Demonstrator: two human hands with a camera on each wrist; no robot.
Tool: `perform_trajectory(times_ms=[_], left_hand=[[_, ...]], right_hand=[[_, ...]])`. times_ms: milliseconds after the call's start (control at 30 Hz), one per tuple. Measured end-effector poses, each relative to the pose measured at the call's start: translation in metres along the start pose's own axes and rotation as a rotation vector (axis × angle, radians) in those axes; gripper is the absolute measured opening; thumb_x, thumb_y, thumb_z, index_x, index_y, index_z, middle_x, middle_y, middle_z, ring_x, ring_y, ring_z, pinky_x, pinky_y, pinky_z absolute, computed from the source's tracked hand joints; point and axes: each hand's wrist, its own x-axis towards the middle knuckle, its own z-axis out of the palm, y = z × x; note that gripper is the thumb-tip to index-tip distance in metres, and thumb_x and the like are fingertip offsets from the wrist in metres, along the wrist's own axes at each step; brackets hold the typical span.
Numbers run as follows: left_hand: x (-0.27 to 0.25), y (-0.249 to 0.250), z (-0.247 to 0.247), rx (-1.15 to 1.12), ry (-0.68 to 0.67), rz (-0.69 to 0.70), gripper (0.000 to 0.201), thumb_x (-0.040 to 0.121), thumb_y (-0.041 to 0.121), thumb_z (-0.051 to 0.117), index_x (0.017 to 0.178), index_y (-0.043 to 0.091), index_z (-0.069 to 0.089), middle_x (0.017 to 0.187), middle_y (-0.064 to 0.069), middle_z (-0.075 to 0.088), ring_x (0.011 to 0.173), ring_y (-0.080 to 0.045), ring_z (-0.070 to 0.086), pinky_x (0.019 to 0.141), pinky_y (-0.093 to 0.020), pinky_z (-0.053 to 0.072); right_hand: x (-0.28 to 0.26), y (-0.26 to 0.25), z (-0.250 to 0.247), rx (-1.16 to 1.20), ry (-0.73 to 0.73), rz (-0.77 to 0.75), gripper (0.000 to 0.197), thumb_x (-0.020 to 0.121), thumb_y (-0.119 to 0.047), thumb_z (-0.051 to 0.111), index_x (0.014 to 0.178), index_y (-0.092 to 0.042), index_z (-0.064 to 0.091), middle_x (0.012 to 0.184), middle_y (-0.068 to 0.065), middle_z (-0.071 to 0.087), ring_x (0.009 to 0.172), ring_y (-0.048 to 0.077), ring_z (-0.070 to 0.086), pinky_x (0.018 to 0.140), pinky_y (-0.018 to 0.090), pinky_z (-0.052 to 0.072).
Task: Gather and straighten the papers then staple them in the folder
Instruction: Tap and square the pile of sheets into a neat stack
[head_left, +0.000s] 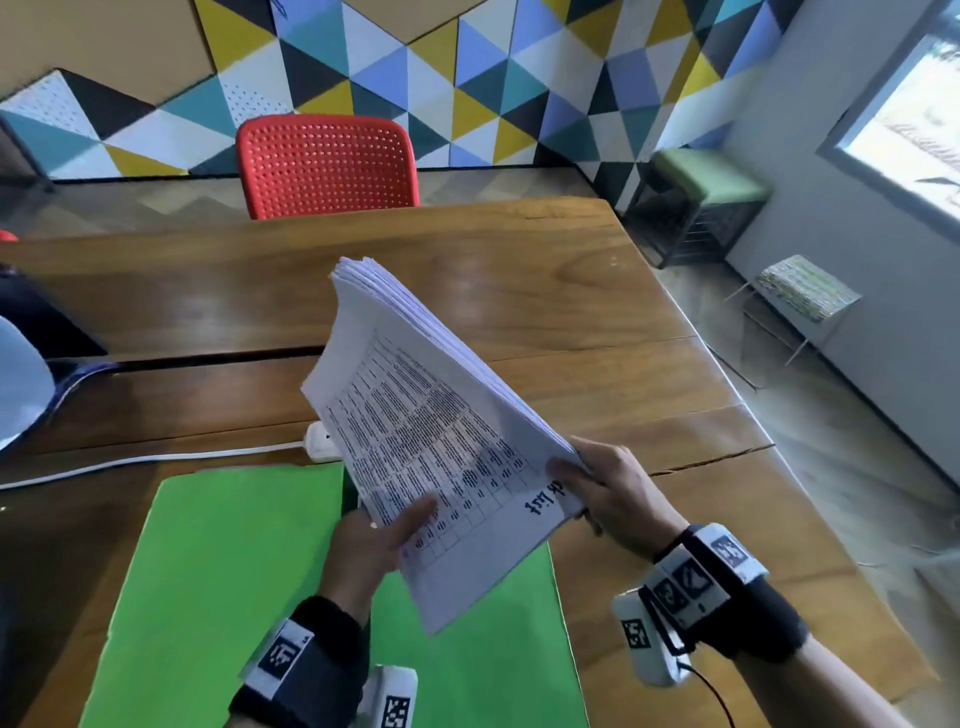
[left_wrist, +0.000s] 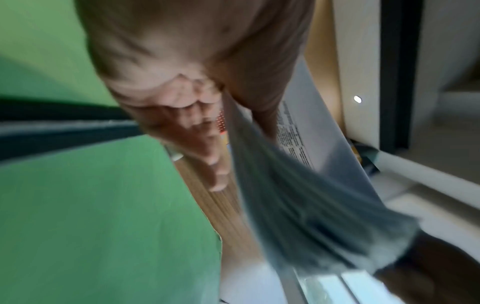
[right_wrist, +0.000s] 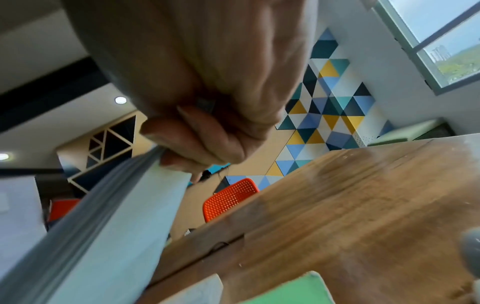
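A thick stack of printed papers (head_left: 431, 426) is held tilted in the air above the green folder (head_left: 218, 571), which lies flat on the wooden table (head_left: 545, 291). My left hand (head_left: 379, 535) grips the stack's near left edge, thumb on the top sheet. My right hand (head_left: 608, 488) pinches the stack's near right corner. In the left wrist view the fingers (left_wrist: 205, 142) lie under the fanned papers (left_wrist: 298, 205). The right wrist view shows fingers (right_wrist: 197, 142) curled on the paper edge (right_wrist: 116, 216). No stapler is in view.
A white power strip (head_left: 319, 441) with its cable (head_left: 156, 460) lies on the table just beyond the folder. A red chair (head_left: 327, 166) stands at the far side. A dark object (head_left: 41, 317) sits at the left edge. A green stool (head_left: 701, 202) stands right of the table.
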Motion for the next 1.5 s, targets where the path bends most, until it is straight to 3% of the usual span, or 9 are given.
perform_trajectory(times_ms=[133, 233, 333, 533, 700, 867, 1033, 1167, 1500], left_hand=[[-0.024, 0.028, -0.018, 0.528, 0.46, 0.567, 0.103, 0.048, 0.062, 0.081, 0.122, -0.001, 0.046, 0.11, -0.017, 0.055, 0.098, -0.032, 0.054, 0.086, -0.042, 0.047], [-0.051, 0.066, -0.009, 0.783, 0.4, 1.034, 0.096, 0.059, 0.051, 0.084, 0.129, 0.002, 0.042, 0.124, -0.018, 0.053, 0.115, -0.028, 0.045, 0.098, -0.047, 0.037], [-0.055, 0.091, 0.003, 1.04, 0.183, 1.126, 0.082, 0.075, 0.05, 0.072, 0.137, 0.004, 0.044, 0.132, -0.013, 0.056, 0.121, -0.026, 0.053, 0.099, -0.047, 0.043], [-0.057, 0.1, -0.002, 1.043, 0.002, 1.145, 0.02, 0.089, 0.039, 0.06, 0.078, 0.023, 0.066, 0.062, 0.006, 0.065, 0.056, -0.021, 0.063, 0.048, -0.029, 0.047], [-0.048, 0.096, -0.016, 0.342, -0.016, 0.722, 0.04, 0.077, 0.038, 0.078, 0.056, 0.01, 0.057, 0.042, 0.011, 0.039, 0.042, -0.01, 0.027, 0.042, -0.025, 0.022], [-0.037, 0.073, -0.029, -0.325, -0.189, 0.205, 0.02, 0.079, 0.006, 0.073, 0.099, 0.003, 0.073, 0.089, -0.006, 0.079, 0.076, -0.015, 0.074, 0.06, -0.023, 0.056], [-0.006, -0.001, -0.019, -0.124, -0.212, -0.067, 0.06, 0.062, 0.037, 0.089, 0.105, -0.001, 0.072, 0.108, -0.012, 0.075, 0.102, -0.023, 0.071, 0.099, -0.036, 0.049], [-0.001, -0.044, -0.006, 0.108, -0.073, -0.25, 0.113, 0.058, 0.049, 0.087, 0.14, -0.01, 0.035, 0.142, -0.021, 0.049, 0.129, -0.03, 0.05, 0.109, -0.04, 0.038], [0.029, -0.072, 0.011, 0.311, 0.074, -0.245, 0.097, 0.069, 0.048, 0.081, 0.136, -0.009, 0.041, 0.122, -0.018, 0.062, 0.111, -0.029, 0.058, 0.093, -0.034, 0.046]], right_hand=[[-0.005, -0.023, -0.023, -0.17, -0.039, -0.055, 0.027, 0.095, -0.02, 0.053, 0.074, -0.004, 0.053, 0.057, 0.0, 0.054, 0.046, 0.011, 0.045, 0.044, 0.034, 0.042], [-0.008, -0.046, -0.033, -0.411, -0.064, -0.224, 0.024, 0.095, -0.019, 0.051, 0.074, -0.008, 0.053, 0.054, -0.001, 0.045, 0.048, 0.014, 0.04, 0.047, 0.033, 0.038], [-0.014, -0.074, -0.043, -0.619, -0.119, -0.441, 0.031, 0.092, -0.025, 0.037, 0.081, -0.013, 0.063, 0.055, -0.003, 0.052, 0.048, 0.02, 0.047, 0.045, 0.032, 0.04], [-0.026, -0.123, -0.072, -0.919, -0.081, -0.696, 0.031, 0.098, -0.035, 0.039, 0.112, -0.022, 0.064, 0.086, -0.005, 0.075, 0.06, 0.019, 0.066, 0.046, 0.035, 0.053], [-0.025, -0.083, -0.097, -0.573, 0.316, -0.4, 0.088, 0.081, -0.061, 0.064, 0.153, -0.029, 0.023, 0.12, -0.004, 0.069, 0.099, 0.012, 0.069, 0.085, 0.038, 0.058], [-0.033, -0.011, -0.029, 0.442, 0.067, 0.175, 0.104, 0.061, -0.077, 0.07, 0.146, -0.026, 0.038, 0.136, 0.002, 0.062, 0.117, 0.013, 0.065, 0.103, 0.048, 0.049], [-0.038, 0.028, 0.061, 0.77, 0.027, 0.406, 0.049, 0.083, -0.043, 0.07, 0.127, -0.027, 0.057, 0.126, -0.006, 0.068, 0.114, 0.012, 0.064, 0.105, 0.04, 0.044], [-0.044, 0.062, 0.105, 0.725, 0.02, 0.432, 0.033, 0.098, -0.012, 0.054, 0.131, -0.007, 0.052, 0.122, 0.018, 0.069, 0.104, 0.026, 0.071, 0.087, 0.042, 0.058], [-0.012, 0.122, 0.108, 0.303, -0.059, 0.494, 0.037, 0.086, -0.042, 0.066, 0.116, -0.024, 0.055, 0.098, 0.002, 0.077, 0.088, 0.019, 0.075, 0.081, 0.053, 0.059]])
